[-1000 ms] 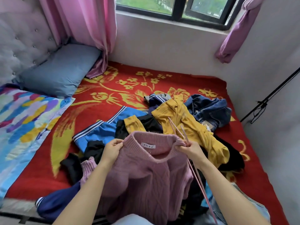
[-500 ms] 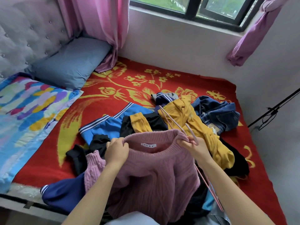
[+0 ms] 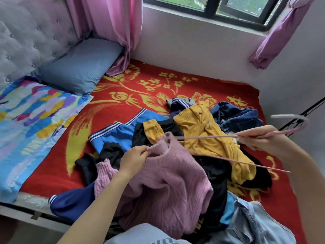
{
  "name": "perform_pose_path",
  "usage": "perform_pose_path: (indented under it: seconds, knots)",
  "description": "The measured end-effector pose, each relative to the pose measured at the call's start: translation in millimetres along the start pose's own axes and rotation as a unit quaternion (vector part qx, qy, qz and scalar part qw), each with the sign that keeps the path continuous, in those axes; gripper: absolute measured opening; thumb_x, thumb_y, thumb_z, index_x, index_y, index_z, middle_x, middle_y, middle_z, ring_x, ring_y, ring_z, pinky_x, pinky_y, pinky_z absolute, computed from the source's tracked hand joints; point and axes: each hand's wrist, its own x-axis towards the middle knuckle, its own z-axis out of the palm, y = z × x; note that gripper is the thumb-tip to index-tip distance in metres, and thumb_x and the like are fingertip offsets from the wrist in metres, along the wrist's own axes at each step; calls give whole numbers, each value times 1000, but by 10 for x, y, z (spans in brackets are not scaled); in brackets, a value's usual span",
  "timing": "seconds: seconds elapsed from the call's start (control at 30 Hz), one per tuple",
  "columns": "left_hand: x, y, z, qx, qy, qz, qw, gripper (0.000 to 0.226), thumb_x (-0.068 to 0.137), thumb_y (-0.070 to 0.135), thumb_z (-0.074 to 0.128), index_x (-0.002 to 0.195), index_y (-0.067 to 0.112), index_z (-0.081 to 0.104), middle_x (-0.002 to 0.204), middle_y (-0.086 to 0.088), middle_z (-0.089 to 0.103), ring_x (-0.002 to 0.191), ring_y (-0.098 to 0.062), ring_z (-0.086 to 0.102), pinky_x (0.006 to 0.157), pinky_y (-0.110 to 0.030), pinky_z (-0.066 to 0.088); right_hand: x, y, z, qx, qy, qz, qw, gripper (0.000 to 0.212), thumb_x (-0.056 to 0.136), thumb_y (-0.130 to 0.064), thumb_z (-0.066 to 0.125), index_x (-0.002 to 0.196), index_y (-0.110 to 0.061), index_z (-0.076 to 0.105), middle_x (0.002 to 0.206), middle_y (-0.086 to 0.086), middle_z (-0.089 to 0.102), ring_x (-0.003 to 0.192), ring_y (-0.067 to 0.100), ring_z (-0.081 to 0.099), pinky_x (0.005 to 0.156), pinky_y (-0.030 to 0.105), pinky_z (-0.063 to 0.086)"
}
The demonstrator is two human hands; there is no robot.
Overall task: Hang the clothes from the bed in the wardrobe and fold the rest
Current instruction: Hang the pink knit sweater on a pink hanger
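A pink cable-knit sweater point(image 3: 168, 187) lies on top of the clothes pile at the near edge of the bed. My left hand point(image 3: 134, 160) pinches the left side of its collar. My right hand point(image 3: 263, 140) grips a thin pink wire hanger point(image 3: 211, 137) near its neck, out to the right. The hanger's left end pokes into the sweater's neck opening and its hook is blurred at the far right. A mustard yellow top point(image 3: 207, 131) lies just behind the sweater.
The red bed cover point(image 3: 123, 106) with yellow flowers holds a blue striped garment point(image 3: 123, 132), black clothes point(image 3: 212, 175), dark denim point(image 3: 235, 117), a navy piece point(image 3: 73, 203) and light denim point(image 3: 253, 224). A blue pillow point(image 3: 79, 66) and colourful quilt point(image 3: 31, 120) lie left. A black rail point(image 3: 309, 110) crosses the right wall.
My right hand has let go of the collar's right side and swung out to the right, turning the hanger flat. The collar has dropped lower. My left hand keeps its hold.
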Motion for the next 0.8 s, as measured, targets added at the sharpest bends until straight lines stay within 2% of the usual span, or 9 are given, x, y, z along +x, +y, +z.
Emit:
perform_pose_path:
  seconds: [0.13, 0.27, 0.33, 0.43, 0.47, 0.57, 0.7, 0.73, 0.8]
  knots:
    - [7, 19, -1, 28, -2, 14, 1000, 23, 97, 28, 48, 106, 27, 69, 93, 1, 66, 90, -18, 59, 74, -38, 48, 67, -57, 79, -84, -55, 30, 994, 45, 77, 3, 68, 74, -41, 75, 73, 3, 73, 67, 10, 64, 65, 24, 50]
    - [-19, 46, 13, 60, 3, 31, 998, 23, 97, 32, 47, 106, 28, 68, 81, 4, 56, 84, -17, 54, 67, -34, 44, 158, -62, 221, -138, -66, 47, 987, 51, 82, -3, 68, 68, -52, 69, 73, -21, 69, 73, -5, 61, 69, 12, 46]
    - [-49, 59, -7, 98, 16, 46, 994, 24, 97, 35, 47, 107, 28, 67, 77, 7, 48, 82, -15, 50, 62, -30, 38, 180, -113, 273, -147, -76, 42, 985, 49, 83, -6, 67, 71, -54, 69, 77, -21, 70, 80, -7, 62, 75, 14, 49]
    - [-122, 209, 15, 112, 34, 99, 988, 25, 96, 33, 49, 107, 23, 68, 88, 0, 54, 89, -18, 54, 64, -29, 37, 255, -184, 443, -165, -111, 26, 980, 16, 84, -12, 67, 88, -26, 76, 85, 6, 73, 80, 23, 67, 74, 39, 52]
    - [-156, 316, 49, 103, 36, 128, 986, 24, 95, 32, 50, 106, 20, 69, 90, -1, 57, 88, -20, 55, 65, -29, 38, 294, -175, 535, -173, -123, 24, 977, 12, 85, -14, 67, 92, -18, 76, 83, 11, 72, 77, 24, 66, 71, 38, 52]
    - [-270, 693, 178, 49, 41, 192, 979, 24, 94, 28, 54, 100, 12, 71, 88, -6, 61, 82, -24, 59, 68, -38, 44, 354, -106, 866, -195, -155, 13, 968, 9, 86, -14, 66, 91, -15, 74, 69, -3, 66, 60, 6, 55, 57, 24, 42]
    - [-222, 972, 43, -54, 62, 200, 976, 36, 90, 37, 49, 109, 14, 68, 96, -3, 67, 95, -23, 56, 85, -36, 39, 297, 101, 989, -14, -63, -11, 998, 23, 79, 11, 64, 97, -1, 70, 56, -12, 66, 54, -4, 57, 55, 10, 42]
    - [-180, 958, -43, -26, 68, 202, 977, 42, 89, 44, 51, 121, 18, 62, 105, 1, 66, 104, -21, 52, 90, -34, 31, 267, 158, 956, 40, -38, -3, 998, 22, 77, 15, 63, 94, 3, 70, 56, -11, 66, 53, -4, 58, 53, 8, 42]
    - [-104, 776, -227, 102, 53, 186, 976, 66, 84, 58, 55, 140, 27, 40, 131, 5, 50, 124, -18, 36, 98, -34, 18, 217, 271, 897, 120, -5, 25, 992, 28, 77, 15, 62, 75, -9, 77, 53, -7, 64, 48, -1, 54, 47, 8, 40]
